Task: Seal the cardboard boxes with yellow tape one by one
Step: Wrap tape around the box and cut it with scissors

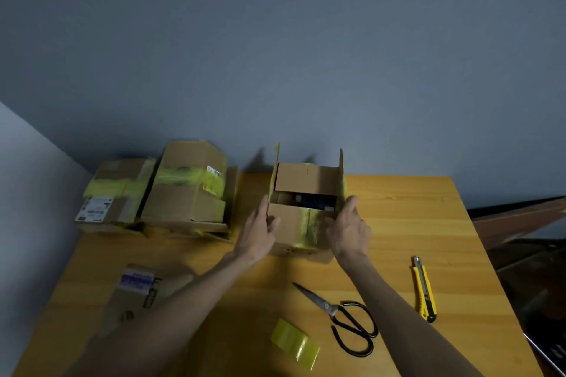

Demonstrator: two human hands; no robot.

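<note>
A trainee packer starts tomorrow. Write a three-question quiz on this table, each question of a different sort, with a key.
1. True or false: the middle box is taped shut on top.
2. Which lies right of the scissors? A. knife B. tape roll C. pen
3. Short answer: what do the left hand and right hand hold?
Key: 1 false, its flaps stand open. 2 A. 3 the box.
</note>
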